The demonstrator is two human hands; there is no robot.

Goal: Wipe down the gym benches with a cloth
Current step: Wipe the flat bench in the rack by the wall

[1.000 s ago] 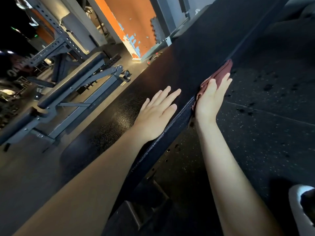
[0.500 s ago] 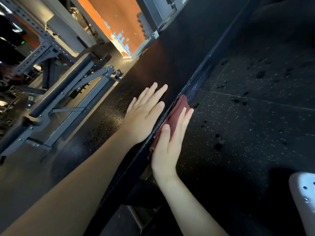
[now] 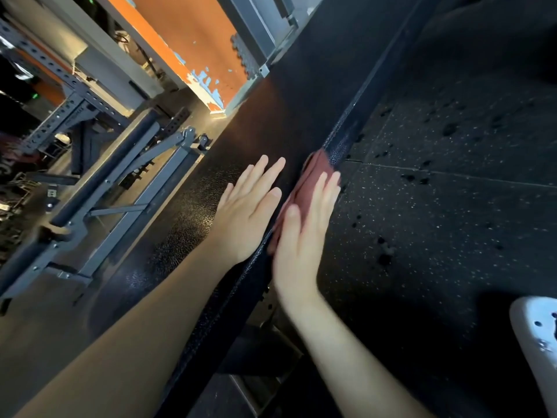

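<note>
My right grip (image 3: 301, 236) is lying flat and released, fingers straight, pressing the cloth (image 3: 310, 173) against the long side edge of the counter (image 3: 180, 230). It is clenching nothing. My left grip (image 3: 250, 209) is resting on the counter's top, just beside that edge. It too is released, and it is bracing me.

The right grip is showing blurred, so I am judging it to be mid-stroke along the edge. The cloth is peeking out ahead of my fingertips and beside my thumb, which is how I am wanting it: fabric leading, skin off the vinyl. To do this well I am aiming for even palm pressure, so the cloth is travelling with the grip and not bunching under it. I am also following the seam where the counter's top is meeting its side.

Farther along the counter, the edge past the cloth is glinting. I cannot tell whether that is damp or only light. Under that side of the counter the speckled floor (image 3: 452, 221) is running on. Across the counter from the cloth, a second bench (image 3: 114, 176) is standing, probably next in line.
</note>
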